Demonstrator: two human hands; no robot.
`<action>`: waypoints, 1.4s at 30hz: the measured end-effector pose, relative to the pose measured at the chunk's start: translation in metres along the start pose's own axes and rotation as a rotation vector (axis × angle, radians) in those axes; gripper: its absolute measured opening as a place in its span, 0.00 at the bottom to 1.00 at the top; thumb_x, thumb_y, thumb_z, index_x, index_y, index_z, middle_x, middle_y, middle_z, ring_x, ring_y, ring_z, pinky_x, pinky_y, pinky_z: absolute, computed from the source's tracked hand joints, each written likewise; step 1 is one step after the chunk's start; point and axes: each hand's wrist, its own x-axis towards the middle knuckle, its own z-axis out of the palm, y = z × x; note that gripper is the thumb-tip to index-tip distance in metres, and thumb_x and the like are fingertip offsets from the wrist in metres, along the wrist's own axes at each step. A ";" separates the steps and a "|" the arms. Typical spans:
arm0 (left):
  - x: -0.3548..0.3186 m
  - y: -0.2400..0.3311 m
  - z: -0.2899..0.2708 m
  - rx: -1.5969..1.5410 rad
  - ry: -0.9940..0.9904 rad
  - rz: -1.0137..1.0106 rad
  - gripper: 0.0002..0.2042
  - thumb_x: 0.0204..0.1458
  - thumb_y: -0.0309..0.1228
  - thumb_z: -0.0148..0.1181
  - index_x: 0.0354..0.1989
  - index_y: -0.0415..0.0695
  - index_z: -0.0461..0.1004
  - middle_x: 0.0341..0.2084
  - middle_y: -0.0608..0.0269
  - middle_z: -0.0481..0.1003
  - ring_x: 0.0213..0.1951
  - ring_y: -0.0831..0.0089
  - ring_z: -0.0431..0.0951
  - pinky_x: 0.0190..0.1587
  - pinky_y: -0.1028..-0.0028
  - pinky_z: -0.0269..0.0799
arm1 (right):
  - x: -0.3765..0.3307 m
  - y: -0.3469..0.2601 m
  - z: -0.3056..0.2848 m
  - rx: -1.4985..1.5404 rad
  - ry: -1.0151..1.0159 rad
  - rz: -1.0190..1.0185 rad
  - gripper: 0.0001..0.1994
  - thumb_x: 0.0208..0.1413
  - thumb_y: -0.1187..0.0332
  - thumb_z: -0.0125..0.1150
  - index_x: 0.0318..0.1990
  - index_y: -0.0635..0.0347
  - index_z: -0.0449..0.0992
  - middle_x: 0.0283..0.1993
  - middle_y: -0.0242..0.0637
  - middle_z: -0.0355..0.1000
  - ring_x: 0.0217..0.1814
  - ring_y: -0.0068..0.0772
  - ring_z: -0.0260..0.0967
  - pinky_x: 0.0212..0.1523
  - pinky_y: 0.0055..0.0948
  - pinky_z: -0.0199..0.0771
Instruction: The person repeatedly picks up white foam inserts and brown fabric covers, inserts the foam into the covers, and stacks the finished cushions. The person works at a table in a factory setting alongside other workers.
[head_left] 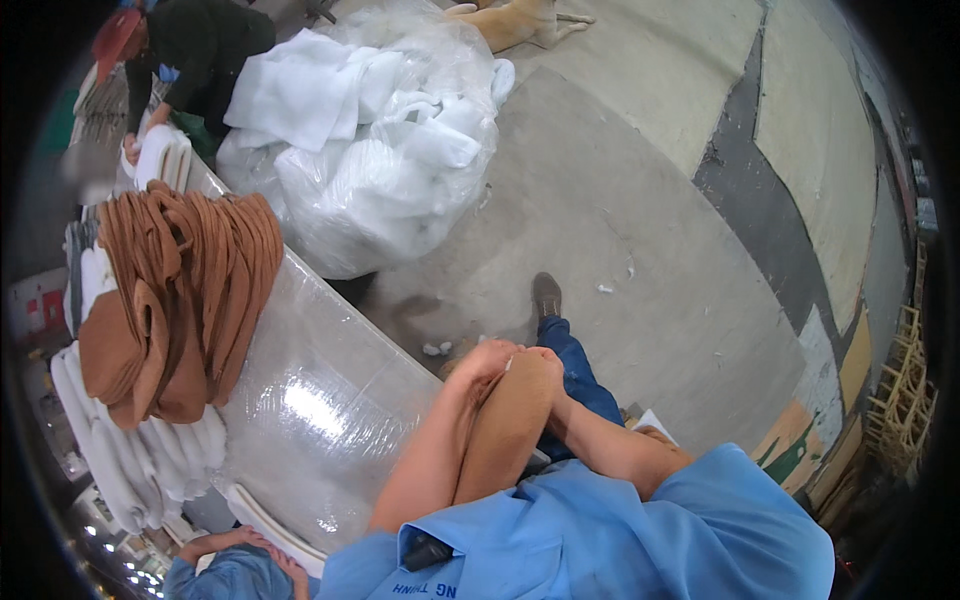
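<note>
Close to my body, both hands meet at the far end of a brown fabric cover (508, 425), which hangs lengthwise between my forearms. My left hand (484, 362) is closed on the cover's left side at that end. My right hand (545, 368) grips the same end from the right, its fingers mostly hidden. A small white bit shows between the hands; I cannot tell what it is. To the left, a pile of similar brown covers (180, 300) lies folded on a table (320, 410) wrapped in shiny clear film.
White pads (130, 440) are stacked beside the brown pile. Beyond the table stands a large clear bag (400, 200) of white padding. A person (200, 60) handles white pads at upper left; another person (235, 570) works at lower left. A tan dog (515, 22) lies on the floor.
</note>
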 end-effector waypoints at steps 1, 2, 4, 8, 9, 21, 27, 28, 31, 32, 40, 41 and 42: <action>-0.002 -0.002 0.001 -0.042 0.020 0.010 0.12 0.64 0.36 0.62 0.37 0.38 0.84 0.30 0.66 0.80 0.30 0.79 0.75 0.33 0.73 0.72 | 0.007 0.001 -0.003 -0.025 -0.012 0.002 0.13 0.59 0.70 0.71 0.45 0.59 0.72 0.36 0.35 0.76 0.34 0.27 0.75 0.34 0.30 0.79; -0.004 -0.003 0.002 -0.087 0.038 0.019 0.13 0.64 0.35 0.62 0.37 0.37 0.84 0.30 0.67 0.80 0.29 0.79 0.75 0.33 0.73 0.72 | 0.013 0.003 -0.007 -0.052 -0.022 0.005 0.13 0.59 0.70 0.71 0.45 0.59 0.72 0.36 0.34 0.76 0.34 0.27 0.75 0.34 0.31 0.79; -0.001 -0.017 0.002 -0.145 0.107 0.098 0.14 0.66 0.35 0.61 0.33 0.35 0.82 0.26 0.69 0.79 0.28 0.79 0.74 0.30 0.73 0.70 | 0.014 -0.002 -0.006 -0.203 -0.044 0.009 0.12 0.60 0.69 0.70 0.45 0.59 0.72 0.36 0.34 0.76 0.33 0.27 0.75 0.34 0.31 0.79; 0.003 -0.034 0.003 -0.042 0.211 0.207 0.17 0.63 0.36 0.60 0.28 0.34 0.80 0.22 0.65 0.78 0.27 0.77 0.74 0.31 0.70 0.71 | 0.009 -0.021 0.005 -0.528 -0.078 0.019 0.11 0.62 0.67 0.67 0.47 0.59 0.74 0.37 0.34 0.76 0.34 0.28 0.75 0.35 0.31 0.80; -0.004 -0.030 0.001 0.016 0.238 0.218 0.17 0.62 0.37 0.60 0.28 0.34 0.80 0.22 0.62 0.78 0.27 0.75 0.76 0.32 0.69 0.72 | 0.013 -0.022 0.002 -0.579 -0.096 0.027 0.11 0.62 0.67 0.66 0.47 0.59 0.74 0.37 0.34 0.76 0.35 0.28 0.76 0.36 0.31 0.80; -0.023 -0.016 -0.006 0.258 0.315 0.268 0.20 0.59 0.42 0.53 0.34 0.34 0.83 0.34 0.39 0.82 0.41 0.43 0.83 0.46 0.52 0.76 | 0.012 -0.003 -0.007 -0.698 -0.516 -0.107 0.12 0.68 0.66 0.60 0.56 0.52 0.73 0.51 0.31 0.77 0.52 0.24 0.76 0.50 0.31 0.78; -0.015 0.010 0.024 0.261 0.183 0.348 0.20 0.58 0.41 0.56 0.30 0.32 0.81 0.29 0.38 0.80 0.34 0.46 0.83 0.42 0.55 0.76 | 0.015 -0.019 -0.045 -0.651 -0.549 -0.072 0.15 0.65 0.64 0.63 0.56 0.56 0.77 0.52 0.37 0.79 0.51 0.30 0.79 0.48 0.36 0.79; -0.013 0.014 0.027 0.257 0.143 0.314 0.20 0.58 0.41 0.57 0.29 0.32 0.81 0.28 0.38 0.80 0.33 0.46 0.82 0.41 0.56 0.76 | 0.015 -0.019 -0.055 -0.575 -0.538 -0.043 0.15 0.64 0.64 0.64 0.56 0.56 0.77 0.53 0.38 0.80 0.51 0.30 0.79 0.48 0.36 0.79; 0.005 -0.008 0.028 0.108 0.156 0.340 0.19 0.62 0.40 0.59 0.27 0.34 0.77 0.19 0.63 0.73 0.25 0.76 0.70 0.30 0.67 0.69 | -0.030 -0.053 -0.028 -0.652 -0.490 0.031 0.16 0.64 0.61 0.64 0.55 0.57 0.77 0.52 0.38 0.80 0.50 0.33 0.79 0.47 0.39 0.79; 0.008 -0.012 0.028 0.111 0.153 0.341 0.19 0.61 0.40 0.60 0.27 0.33 0.77 0.20 0.61 0.74 0.25 0.75 0.71 0.31 0.66 0.70 | -0.045 -0.071 -0.006 -1.062 -0.442 -0.085 0.16 0.65 0.60 0.64 0.54 0.57 0.77 0.51 0.37 0.80 0.49 0.33 0.79 0.48 0.39 0.79; -0.002 -0.021 0.027 0.220 0.292 0.390 0.18 0.57 0.41 0.61 0.29 0.35 0.80 0.26 0.44 0.79 0.27 0.60 0.78 0.34 0.60 0.72 | -0.015 -0.059 -0.018 -0.907 -0.435 0.019 0.10 0.66 0.62 0.61 0.48 0.56 0.78 0.42 0.37 0.79 0.42 0.36 0.78 0.43 0.40 0.79; -0.004 -0.025 0.026 0.218 0.296 0.352 0.18 0.57 0.40 0.61 0.28 0.34 0.79 0.25 0.46 0.78 0.27 0.62 0.78 0.34 0.60 0.72 | -0.004 -0.048 -0.022 -0.768 -0.414 0.109 0.10 0.65 0.62 0.62 0.47 0.56 0.78 0.42 0.37 0.79 0.41 0.36 0.78 0.43 0.40 0.79; -0.009 -0.029 0.023 0.223 0.303 0.314 0.18 0.58 0.40 0.61 0.27 0.34 0.79 0.24 0.48 0.78 0.26 0.64 0.77 0.34 0.61 0.72 | 0.005 -0.037 -0.023 -0.642 -0.390 0.187 0.09 0.65 0.63 0.62 0.47 0.56 0.78 0.41 0.37 0.79 0.41 0.36 0.78 0.43 0.40 0.79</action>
